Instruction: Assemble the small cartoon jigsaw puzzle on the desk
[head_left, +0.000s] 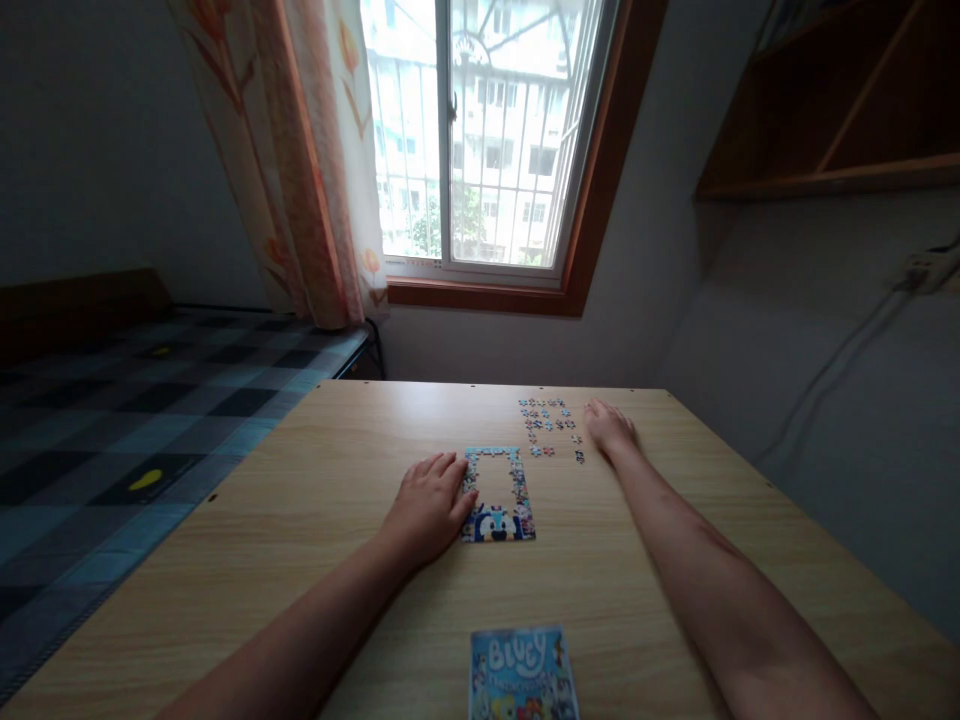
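The flat, colourful, rectangular jigsaw puzzle with a hollow middle (499, 525) lay on the pale wooden surface (360, 430), touched at its left side by the left hand (431, 505), whose fingers were slightly spread. The right hand (609, 425) rested toward the far right corner, beside small multicoloured loose pieces (549, 426); I could not tell whether it gripped one.

The puzzle (499, 525) is multicoloured, the box (523, 676) blue, the bedding (176, 400) checked.
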